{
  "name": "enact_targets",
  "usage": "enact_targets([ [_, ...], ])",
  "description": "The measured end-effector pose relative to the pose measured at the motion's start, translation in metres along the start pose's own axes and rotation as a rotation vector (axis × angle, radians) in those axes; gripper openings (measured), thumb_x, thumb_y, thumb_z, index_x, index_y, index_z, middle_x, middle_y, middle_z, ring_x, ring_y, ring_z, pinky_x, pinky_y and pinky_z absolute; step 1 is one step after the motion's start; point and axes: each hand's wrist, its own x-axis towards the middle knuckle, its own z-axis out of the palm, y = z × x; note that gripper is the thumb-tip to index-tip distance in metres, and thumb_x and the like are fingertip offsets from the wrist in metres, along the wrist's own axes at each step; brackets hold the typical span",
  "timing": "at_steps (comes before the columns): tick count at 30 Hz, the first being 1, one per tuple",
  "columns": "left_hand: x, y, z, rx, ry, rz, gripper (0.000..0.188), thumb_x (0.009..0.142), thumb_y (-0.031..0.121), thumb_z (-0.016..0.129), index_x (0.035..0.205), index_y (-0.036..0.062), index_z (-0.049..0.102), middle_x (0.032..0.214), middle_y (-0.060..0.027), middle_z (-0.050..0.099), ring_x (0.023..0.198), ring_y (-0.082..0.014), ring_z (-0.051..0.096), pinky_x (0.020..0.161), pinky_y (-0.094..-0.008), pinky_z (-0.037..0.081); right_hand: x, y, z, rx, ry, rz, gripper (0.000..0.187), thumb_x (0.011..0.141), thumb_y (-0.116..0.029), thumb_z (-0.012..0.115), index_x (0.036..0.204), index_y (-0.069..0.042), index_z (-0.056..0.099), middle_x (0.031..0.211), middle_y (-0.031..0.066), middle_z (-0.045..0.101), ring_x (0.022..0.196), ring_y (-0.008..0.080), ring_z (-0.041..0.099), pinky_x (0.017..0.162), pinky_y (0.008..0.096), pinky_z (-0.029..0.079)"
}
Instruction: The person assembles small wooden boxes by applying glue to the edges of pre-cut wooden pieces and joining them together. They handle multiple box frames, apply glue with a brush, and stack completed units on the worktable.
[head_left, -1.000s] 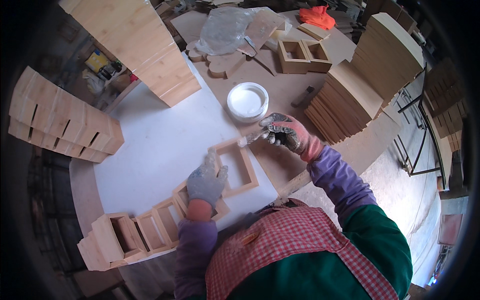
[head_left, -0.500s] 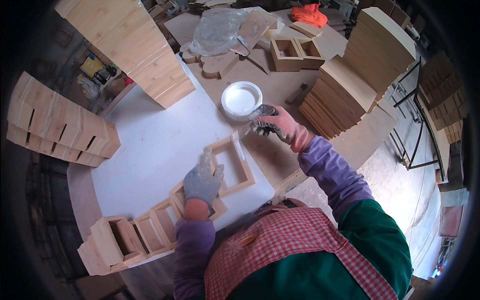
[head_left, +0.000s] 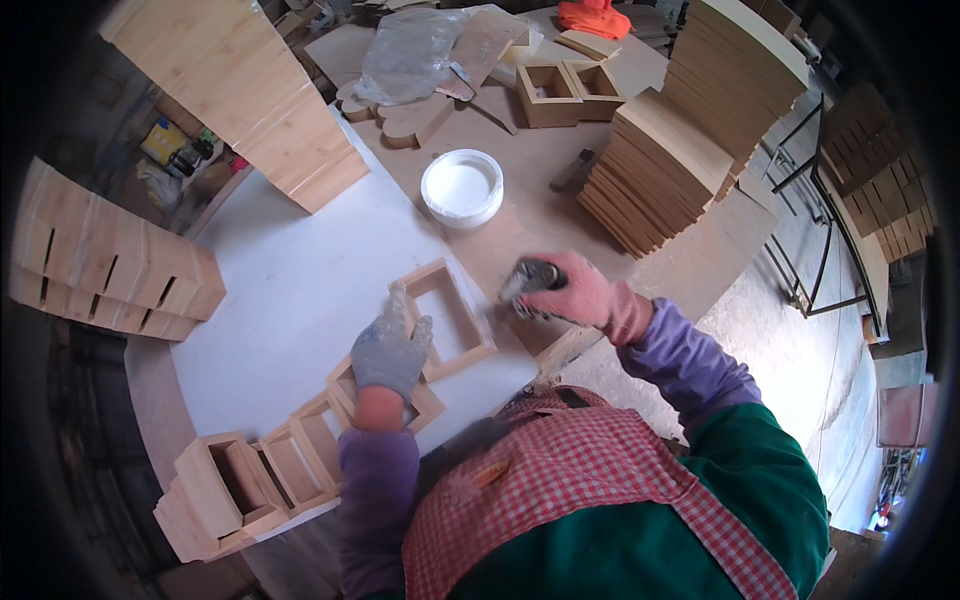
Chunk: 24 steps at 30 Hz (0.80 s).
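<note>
Over on the left, stacks of pale wooden box frames (head_left: 110, 265) sit off the edge of the white tabletop (head_left: 290, 270), and a row of finished open boxes (head_left: 265, 475) runs along its near rim. Behind them a tall stack of planks (head_left: 245, 90) leans across the far corner.

The left hand (head_left: 390, 350), in a grey knit glove, lies flat with the fingers spread over the near-left corner of a square wooden frame (head_left: 445, 318); it presses down on the wood rather than gripping it. The frame is a shallow, open box of light, unfinished timber, four thin sides joined at the corners, with the white top showing through its middle. It lies flat near the table's front right edge, turned a little so that one corner points away from the person.

Farther back stands a round white bowl (head_left: 462, 187) on the brown board (head_left: 540, 200), well apart from the frame. A sheet of clear plastic (head_left: 410, 55) and two more small square boxes (head_left: 565, 90) lie beyond it.

To the right of the frame, the right hand (head_left: 570, 292), in a pink glove, is curled closed around a small dark object (head_left: 530, 275); what it is I cannot tell. It hovers just beside the frame's right side. Farther right rise stacks of cut wooden panels (head_left: 665, 165).
</note>
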Motion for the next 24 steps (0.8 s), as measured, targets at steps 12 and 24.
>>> enact_targets([
  [12,0.008,-0.011,-0.018,0.095,0.093,0.197,0.041,0.092,0.019,0.054,0.132,0.0129,0.058,0.129,-0.0143,0.062,0.125,-0.0297,0.054,0.103,-0.0469,0.042,-0.047,-0.014,0.019,-0.094,-0.041,-0.162,0.019,0.084,-0.012,0.068,0.101,-0.004,0.066,0.077,0.0062,0.066,0.069,0.0132,0.061,0.065,0.0303,0.049],
  [24,-0.015,0.006,0.008,-0.048,-0.073,0.649,0.031,0.086,0.023,0.064,0.115,0.0110,0.065,0.110,-0.0116,0.061,0.112,-0.0307,0.055,0.100,-0.0448,0.042,-0.041,0.046,-0.013,0.717,0.259,-0.129,0.024,0.096,-0.016,0.058,0.112,0.002,0.063,0.086,0.0088,0.068,0.074,0.0154,0.066,0.061,0.0248,0.053],
])
